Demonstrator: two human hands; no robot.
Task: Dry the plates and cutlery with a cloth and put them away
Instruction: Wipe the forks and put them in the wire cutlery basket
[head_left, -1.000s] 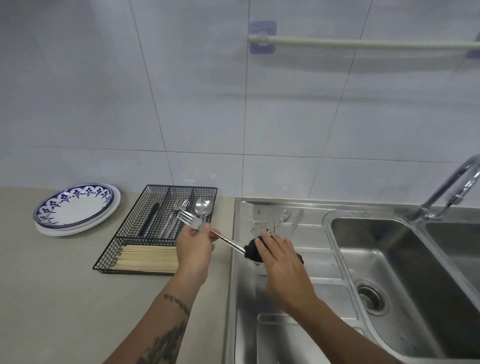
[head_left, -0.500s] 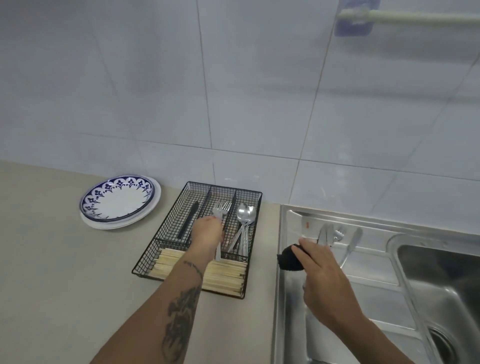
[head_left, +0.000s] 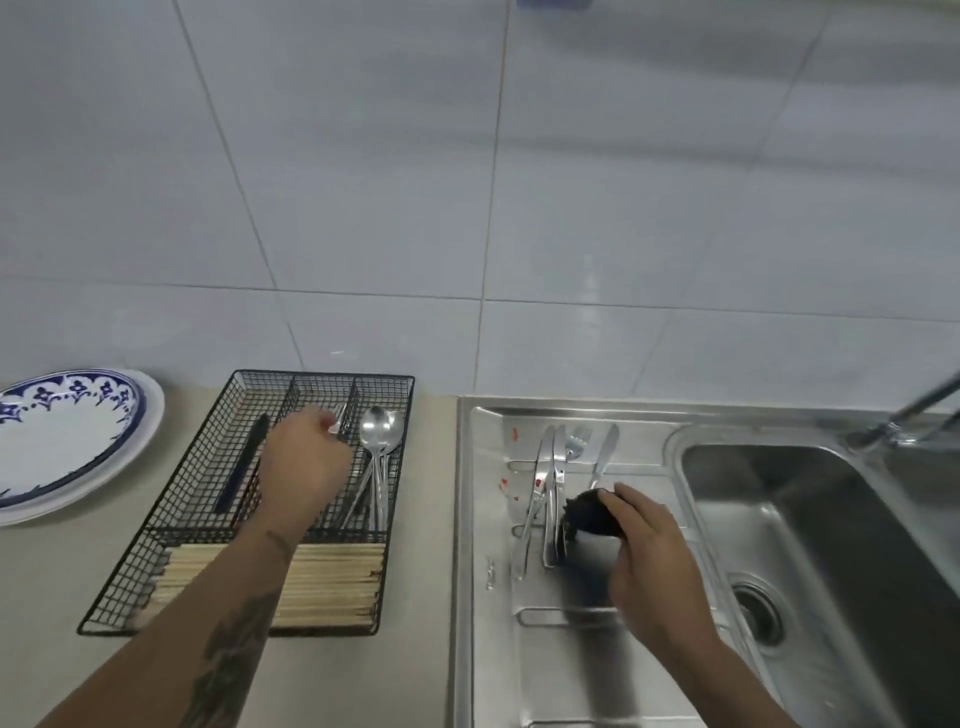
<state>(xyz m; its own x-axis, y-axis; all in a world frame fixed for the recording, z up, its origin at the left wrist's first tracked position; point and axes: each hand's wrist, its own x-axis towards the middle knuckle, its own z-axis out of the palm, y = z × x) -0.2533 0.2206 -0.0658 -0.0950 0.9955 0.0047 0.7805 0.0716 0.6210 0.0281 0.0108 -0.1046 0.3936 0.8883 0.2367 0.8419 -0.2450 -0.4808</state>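
Note:
My left hand (head_left: 304, 460) is over the middle compartment of the black wire cutlery tray (head_left: 156, 525), its curled fingers on a fork (head_left: 338, 420) whose tines show just past the fingertips. Spoons (head_left: 376, 434) lie in the tray's right compartment. My right hand (head_left: 649, 561) grips a bunched dark cloth (head_left: 589, 514) above the steel drainboard (head_left: 488, 519). Several knives (head_left: 550, 467) and a fork (head_left: 575, 440) lie on the drainboard beside the cloth. Stacked blue-and-white plates (head_left: 62, 441) sit on the counter at far left.
Wooden chopsticks (head_left: 332, 582) fill the tray's front compartment and a black utensil (head_left: 243, 462) lies in its left one. The sink basin (head_left: 831, 545) with its drain (head_left: 759, 613) is at the right, under the faucet (head_left: 909, 418). A tiled wall stands behind.
My left hand carried the fork from beside the cloth to the tray's middle compartment. My right hand stayed over the drainboard with the cloth, now free of the fork.

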